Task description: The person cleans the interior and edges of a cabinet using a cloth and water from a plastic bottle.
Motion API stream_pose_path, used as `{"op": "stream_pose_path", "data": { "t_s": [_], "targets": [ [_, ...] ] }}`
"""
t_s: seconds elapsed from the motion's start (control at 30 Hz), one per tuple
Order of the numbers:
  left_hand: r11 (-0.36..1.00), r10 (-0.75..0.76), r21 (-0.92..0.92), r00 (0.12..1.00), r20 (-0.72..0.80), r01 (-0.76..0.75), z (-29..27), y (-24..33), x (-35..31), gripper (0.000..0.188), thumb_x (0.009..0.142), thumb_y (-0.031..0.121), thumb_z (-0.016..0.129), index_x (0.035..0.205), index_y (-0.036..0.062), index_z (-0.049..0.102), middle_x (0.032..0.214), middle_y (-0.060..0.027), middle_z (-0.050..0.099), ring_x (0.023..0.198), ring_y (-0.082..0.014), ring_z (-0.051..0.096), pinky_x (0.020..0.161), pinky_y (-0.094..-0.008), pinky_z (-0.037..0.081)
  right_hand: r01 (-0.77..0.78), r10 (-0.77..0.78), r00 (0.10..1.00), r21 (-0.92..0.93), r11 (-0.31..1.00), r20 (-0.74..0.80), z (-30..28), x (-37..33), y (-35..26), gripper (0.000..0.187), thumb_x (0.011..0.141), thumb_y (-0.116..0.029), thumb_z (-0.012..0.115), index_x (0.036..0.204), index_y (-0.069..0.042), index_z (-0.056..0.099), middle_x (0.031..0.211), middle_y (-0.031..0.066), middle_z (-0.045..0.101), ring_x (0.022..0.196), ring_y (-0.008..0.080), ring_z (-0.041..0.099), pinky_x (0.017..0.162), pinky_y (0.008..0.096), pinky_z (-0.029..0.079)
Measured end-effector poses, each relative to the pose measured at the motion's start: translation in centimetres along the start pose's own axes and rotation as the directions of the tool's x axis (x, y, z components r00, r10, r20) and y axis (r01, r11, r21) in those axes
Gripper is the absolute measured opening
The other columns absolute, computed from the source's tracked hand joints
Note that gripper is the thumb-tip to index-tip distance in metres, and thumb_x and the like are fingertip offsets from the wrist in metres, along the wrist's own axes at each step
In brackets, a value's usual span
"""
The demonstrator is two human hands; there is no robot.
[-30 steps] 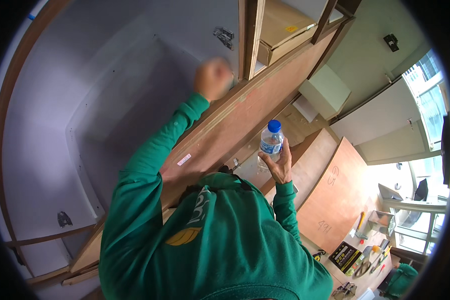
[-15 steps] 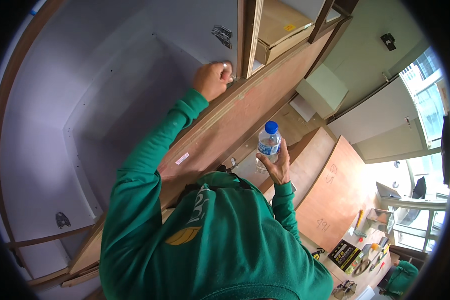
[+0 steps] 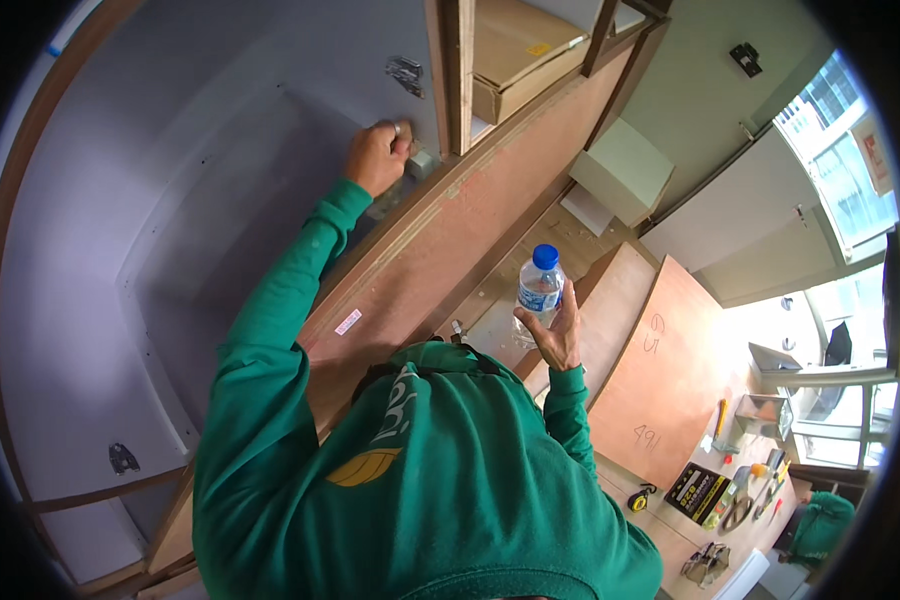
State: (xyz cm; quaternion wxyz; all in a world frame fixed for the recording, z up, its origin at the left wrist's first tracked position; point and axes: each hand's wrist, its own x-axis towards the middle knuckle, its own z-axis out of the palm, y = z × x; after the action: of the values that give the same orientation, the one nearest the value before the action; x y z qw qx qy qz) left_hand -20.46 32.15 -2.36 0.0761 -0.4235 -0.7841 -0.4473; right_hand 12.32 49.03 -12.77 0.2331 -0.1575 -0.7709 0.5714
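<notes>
My right hand [image 3: 562, 335] is wrapped around a clear plastic water bottle [image 3: 538, 297] with a blue cap, held upright in front of my chest. My left hand [image 3: 378, 157] reaches into a grey-lined cabinet [image 3: 220, 200], with its fingers curled and partly blurred. Whatever those fingers grip, if anything, is hidden. Beside them, at the cabinet's wooden edge, sits a small pale block [image 3: 421, 164]. A metal hinge [image 3: 406, 76] is fixed to the grey panel just beyond this hand.
A cardboard box [image 3: 530, 60] fills a shelf opening beyond my left hand. On the right stand a wooden panel [image 3: 660, 370] and a worktable with a tape measure [image 3: 641, 497], a black box [image 3: 698, 492] and several tools. Another person in a green sleeve [image 3: 822, 527] is at lower right.
My left hand has shifted slightly left from the cabinet's corner, uncovering the pale block. The bottle stays in my right hand, and the view has turned a little.
</notes>
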Motion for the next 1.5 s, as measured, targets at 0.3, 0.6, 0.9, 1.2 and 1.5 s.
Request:
{"op": "stream_pose_path", "data": {
  "t_s": [0.3, 0.6, 0.9, 1.2, 1.5],
  "targets": [
    [0.997, -0.071, -0.004, 0.992, -0.105, 0.071, -3.4, -9.0, 2.7, 0.012, 0.083, 0.002, 0.059, 0.073, 0.0034, 0.053, 0.065, -0.0159, 0.053, 0.059, -0.0278, 0.054, 0.062, -0.0415, 0.049, 0.007, -0.008, 1.0, -0.03, 1.0, -0.005, -0.3, 0.1, 0.7, 0.074, 0.079, -0.019, 0.082, 0.139, -0.002, 0.044, 0.124, 0.0118, 0.059, 0.118, 0.0239, 0.057, 0.101, 0.0399, 0.047],
    [0.991, -0.064, 0.119, 0.998, -0.03, 0.067, -0.9, -1.8, 0.6, 0.014, 0.086, 0.011, 0.073, 0.087, 0.0018, 0.063, 0.087, -0.0149, 0.069, 0.087, -0.0333, 0.069, 0.075, -0.0386, 0.054, 0.053, -0.049, 0.997, -0.064, 0.997, 0.063, 0.4, 2.2, -1.3, 0.076, 0.074, -0.02, 0.082, 0.14, -0.003, 0.048, 0.122, 0.0171, 0.057, 0.114, 0.0322, 0.057, 0.098, 0.043, 0.046],
    [0.962, 0.106, 0.263, 0.987, -0.12, -0.071, -2.1, -4.0, 0.4, 0.014, 0.083, 0.013, 0.077, 0.094, 0.0048, 0.073, 0.098, -0.0099, 0.07, 0.094, -0.0291, 0.065, 0.083, -0.038, 0.053, 0.045, -0.045, 0.999, -0.006, 0.999, -0.021, 0.8, 1.4, -0.3, 0.077, 0.075, -0.02, 0.083, 0.14, -0.002, 0.047, 0.121, 0.0163, 0.057, 0.115, 0.0321, 0.057, 0.099, 0.0427, 0.046],
    [0.903, 0.241, 0.365, 0.971, 0.005, -0.226, -0.7, -3.8, -0.9, 0.011, 0.089, 0.009, 0.064, 0.094, 0.0049, 0.073, 0.1, -0.0116, 0.071, 0.096, -0.032, 0.066, 0.086, -0.0405, 0.053, -0.008, 0.011, 0.998, -0.058, 0.998, 0.057, 0.3, 0.8, 0.2, 0.074, 0.078, -0.024, 0.083, 0.139, -0.002, 0.046, 0.121, 0.0107, 0.056, 0.118, 0.0253, 0.056, 0.102, 0.0403, 0.045],
    [0.856, 0.282, 0.417, 0.952, 0.118, -0.305, 0.0, -2.3, -0.3, 0.02, 0.085, 0.003, 0.058, 0.099, 0.0033, 0.072, 0.102, -0.0177, 0.069, 0.106, -0.0352, 0.064, 0.09, -0.0422, 0.056, 0.052, -0.051, 0.998, -0.02, 0.998, 0.037, 0.8, 1.3, -0.3, 0.079, 0.074, -0.025, 0.083, 0.141, -0.003, 0.047, 0.121, 0.0171, 0.058, 0.116, 0.0336, 0.057, 0.1, 0.0434, 0.045]
  ]
}}
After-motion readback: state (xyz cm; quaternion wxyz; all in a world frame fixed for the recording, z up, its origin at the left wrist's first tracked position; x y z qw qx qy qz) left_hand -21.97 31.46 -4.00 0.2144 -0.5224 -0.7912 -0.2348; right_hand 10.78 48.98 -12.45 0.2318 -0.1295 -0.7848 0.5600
